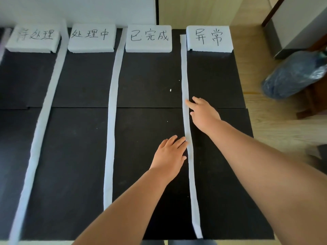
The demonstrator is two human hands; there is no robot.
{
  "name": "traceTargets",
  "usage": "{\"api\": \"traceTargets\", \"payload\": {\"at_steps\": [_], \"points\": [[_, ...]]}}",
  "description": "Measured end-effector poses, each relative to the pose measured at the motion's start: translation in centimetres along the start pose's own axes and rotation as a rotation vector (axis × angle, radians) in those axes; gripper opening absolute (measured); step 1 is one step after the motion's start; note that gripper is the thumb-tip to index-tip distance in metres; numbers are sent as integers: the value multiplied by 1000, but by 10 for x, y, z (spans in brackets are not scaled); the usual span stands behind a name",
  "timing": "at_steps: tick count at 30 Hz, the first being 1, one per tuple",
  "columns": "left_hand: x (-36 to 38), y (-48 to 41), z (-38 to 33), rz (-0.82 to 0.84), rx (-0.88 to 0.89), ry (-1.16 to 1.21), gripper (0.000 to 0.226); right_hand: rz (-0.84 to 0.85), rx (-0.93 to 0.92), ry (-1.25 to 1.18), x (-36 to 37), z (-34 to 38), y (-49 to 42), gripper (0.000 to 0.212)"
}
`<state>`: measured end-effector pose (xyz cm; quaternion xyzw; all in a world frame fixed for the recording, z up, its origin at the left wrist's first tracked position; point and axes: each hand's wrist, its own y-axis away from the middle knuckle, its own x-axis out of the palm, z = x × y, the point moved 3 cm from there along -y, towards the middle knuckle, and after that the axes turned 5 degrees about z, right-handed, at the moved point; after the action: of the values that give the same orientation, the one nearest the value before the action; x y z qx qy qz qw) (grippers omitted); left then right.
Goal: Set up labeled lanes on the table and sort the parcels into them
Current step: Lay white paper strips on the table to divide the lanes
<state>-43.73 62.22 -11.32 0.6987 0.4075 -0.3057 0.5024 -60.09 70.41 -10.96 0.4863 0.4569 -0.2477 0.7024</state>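
In the upper left of the frame the writing on the leftmost label block (32, 38) is smeared, its first character unreadable, and a pale strip (3, 41) beside it is cut by the left edge. The lower end of the middle strip (111, 129) is hidden behind the left forearm (125, 209). At the right edge a blue wrapped bundle (293, 75) is blurred and partly cut off, its contents impossible to tell.
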Motion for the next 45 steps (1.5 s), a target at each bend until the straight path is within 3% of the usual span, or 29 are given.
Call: {"api": "traceTargets", "payload": {"at_steps": [7,22,29,37,45], "points": [[17,35,-2,42,26,-68,54,-25,101,-178,26,4,73,54],[41,114,-3,34,22,-111,49,40,65,-66,105,41,208,54],[43,147,-7,-30,-117,-63,56,53,50,-104,106,49,236,61],[34,204,-10,-140,-295,61,50,-2,-93,-187,88,55,269,48],[8,274,31,-302,-479,118,46,-31,-273,-172,50,128,279,41]]}}
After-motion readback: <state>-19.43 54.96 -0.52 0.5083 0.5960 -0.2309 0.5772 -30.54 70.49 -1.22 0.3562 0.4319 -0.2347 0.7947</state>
